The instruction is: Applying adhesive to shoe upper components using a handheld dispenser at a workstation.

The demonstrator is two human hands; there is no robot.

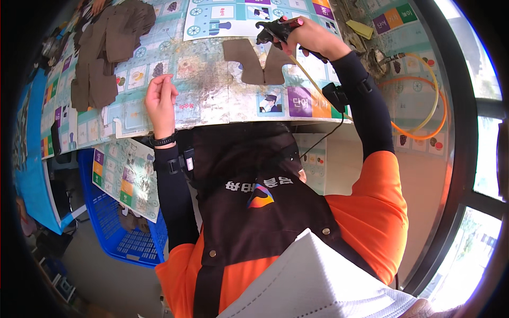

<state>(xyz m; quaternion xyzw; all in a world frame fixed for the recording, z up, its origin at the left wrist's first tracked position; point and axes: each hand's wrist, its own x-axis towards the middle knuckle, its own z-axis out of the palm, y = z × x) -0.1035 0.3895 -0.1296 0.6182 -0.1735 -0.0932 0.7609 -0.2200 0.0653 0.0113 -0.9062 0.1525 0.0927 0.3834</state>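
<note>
My right hand [313, 40] is wrapped round a black spray gun [278, 31] at the far right of the table, its nozzle end pointing left. A thin yellow hose [306, 74] runs from the gun down past my forearm. Just below the gun, a V-shaped brown fabric piece [257, 66] lies flat on the table, partly behind the gun and hose. My left hand [161, 100] hovers over the table's near side, fingers curled together, with nothing visible in them. Left of it lies a pile of similar brown fabric pieces [101, 74].
The table [201, 66] has a stained, printed cover, with a white printed sheet [212, 16] at the back. A yellow pad [359, 29] lies at right, near looped yellow and orange hoses [445, 108]. A blue basket [101, 212] stands below left. Another person's hand [98, 6] shows at far left.
</note>
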